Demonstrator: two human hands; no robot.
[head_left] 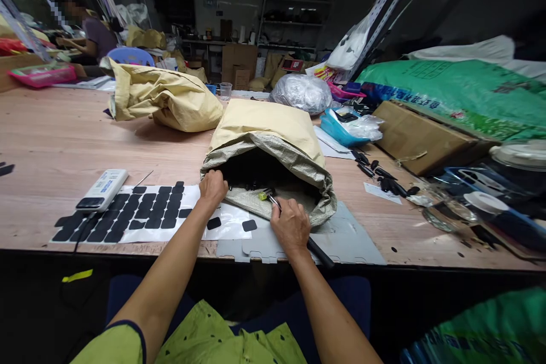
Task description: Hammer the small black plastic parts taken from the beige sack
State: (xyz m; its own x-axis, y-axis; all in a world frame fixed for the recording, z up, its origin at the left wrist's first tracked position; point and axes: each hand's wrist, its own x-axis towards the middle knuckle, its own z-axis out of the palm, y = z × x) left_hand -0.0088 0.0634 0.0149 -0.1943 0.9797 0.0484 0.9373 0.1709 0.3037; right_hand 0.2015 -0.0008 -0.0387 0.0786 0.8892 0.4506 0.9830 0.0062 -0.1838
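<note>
A cream woven sack (268, 119) lies on the table with its dark mouth facing me and its grey lining turned out. My left hand (213, 186) is closed on the left edge of that mouth. At the lower right of the opening, my right hand (292, 224) is wrapped round a black-handled tool (321, 252) with a metal shaft. A yellow-green piece (265, 194) shows near the shaft's far end, inside the sack's mouth. Several small dark items lie inside; their kind is hidden by shadow. Grey sheets (358, 239) lie under the sack.
Left of the sack are a sheet of black adhesive pads (157, 207) and a white device (102, 189). A second sack (170, 94) lies behind. To the right are black parts (390, 183), a cardboard box (426, 136) and clear bags. Another person (96, 40) sits far left.
</note>
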